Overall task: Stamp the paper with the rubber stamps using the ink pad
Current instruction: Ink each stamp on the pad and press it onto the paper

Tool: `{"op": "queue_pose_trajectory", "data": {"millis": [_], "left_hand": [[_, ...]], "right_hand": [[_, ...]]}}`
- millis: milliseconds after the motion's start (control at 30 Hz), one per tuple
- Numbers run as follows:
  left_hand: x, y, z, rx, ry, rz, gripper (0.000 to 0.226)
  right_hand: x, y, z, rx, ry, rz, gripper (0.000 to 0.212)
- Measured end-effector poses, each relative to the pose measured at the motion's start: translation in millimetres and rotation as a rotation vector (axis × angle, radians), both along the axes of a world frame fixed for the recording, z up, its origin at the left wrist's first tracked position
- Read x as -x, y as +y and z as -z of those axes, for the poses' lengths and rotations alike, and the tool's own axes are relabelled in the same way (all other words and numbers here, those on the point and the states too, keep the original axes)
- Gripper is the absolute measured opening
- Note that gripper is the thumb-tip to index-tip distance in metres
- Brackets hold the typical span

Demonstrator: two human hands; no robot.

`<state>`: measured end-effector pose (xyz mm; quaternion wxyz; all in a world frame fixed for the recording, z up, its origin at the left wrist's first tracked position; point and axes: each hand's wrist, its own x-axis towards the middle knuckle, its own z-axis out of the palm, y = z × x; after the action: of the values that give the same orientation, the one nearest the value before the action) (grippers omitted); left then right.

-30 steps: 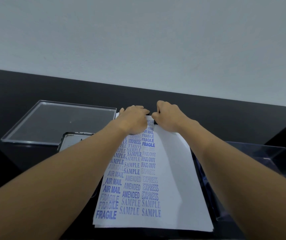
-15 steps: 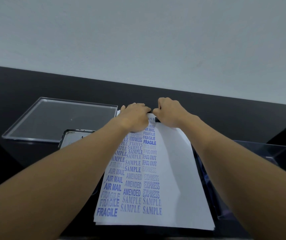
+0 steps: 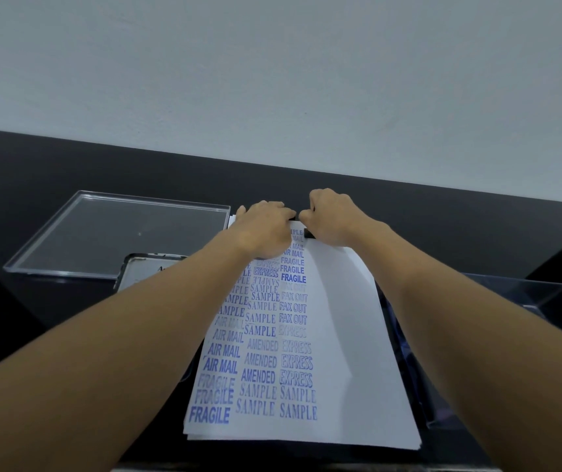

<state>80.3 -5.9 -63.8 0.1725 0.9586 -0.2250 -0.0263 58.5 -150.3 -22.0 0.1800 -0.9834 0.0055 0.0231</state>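
Your right hand (image 3: 332, 216) closed its fingers round a small dark rubber stamp (image 3: 308, 233), apparently pressing it onto the far end of the white paper sheet (image 3: 347, 352), atop the third column of blue words. Your left hand (image 3: 262, 229) lay on the paper beside it, likely steadying the sheet; whether its bent fingers also pinched the stamp was unclear. All sat on the black desk (image 3: 68, 172).

An office-like spot: black desk (image 3: 68, 165) against a bare wall (image 3: 273, 63) (paper (image 3: 351, 369) stamped FAX OUT, AIR MAIL)
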Motion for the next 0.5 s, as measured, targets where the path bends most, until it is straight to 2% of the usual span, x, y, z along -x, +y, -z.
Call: {"op": "queue_pose_trajectory", "data": {"millis": [333, 500], "left_hand": [[0.3, -0.6, -0.7, -0.016, 0.023, -0.011, 0.045], [-2.1, -0.5, 3.0, -0.010, -0.001, -0.003, 0.037]], "right_hand": [[8.8, -0.2, 7.1, -0.031, -0.032, 0.004, 0.024], [5.6, 0.9, 1.6, -0.019, -0.023, 0.004, 0.026]]}}
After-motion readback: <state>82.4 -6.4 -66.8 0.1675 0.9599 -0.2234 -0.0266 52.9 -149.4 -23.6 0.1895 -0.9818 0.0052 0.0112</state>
